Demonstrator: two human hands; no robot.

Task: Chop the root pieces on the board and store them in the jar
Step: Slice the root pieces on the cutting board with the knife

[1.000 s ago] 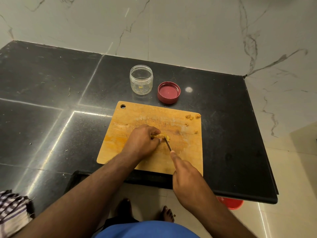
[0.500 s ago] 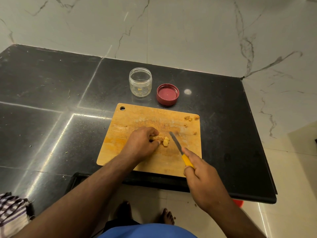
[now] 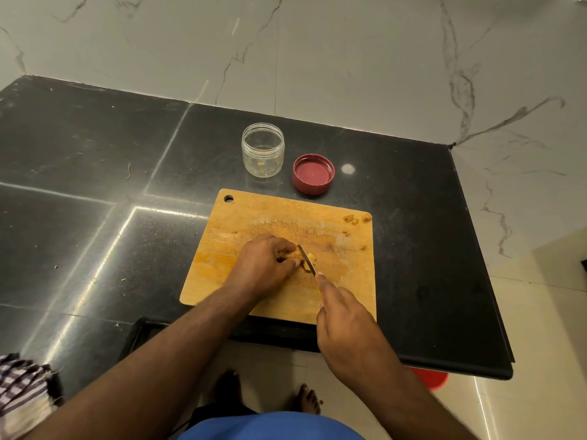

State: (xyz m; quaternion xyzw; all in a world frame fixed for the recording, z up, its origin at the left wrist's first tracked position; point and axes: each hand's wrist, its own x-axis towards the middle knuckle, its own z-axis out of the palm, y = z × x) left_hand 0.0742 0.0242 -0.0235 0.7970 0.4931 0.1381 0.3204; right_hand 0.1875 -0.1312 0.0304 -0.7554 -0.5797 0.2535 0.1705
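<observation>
The one camera sits on my head, looking forward and steeply down over the dark tabletop (image 3: 95, 185), close above the cutting board (image 3: 254, 214), with the wall beyond it.

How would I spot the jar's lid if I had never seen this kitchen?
Start at the black counter and find the wooden cutting board where the hands are chopping. Just beyond the board's far edge stand two small round things. The lid is the low, dark red one lying with its hollow side up, right of the taller clear jar.
</observation>
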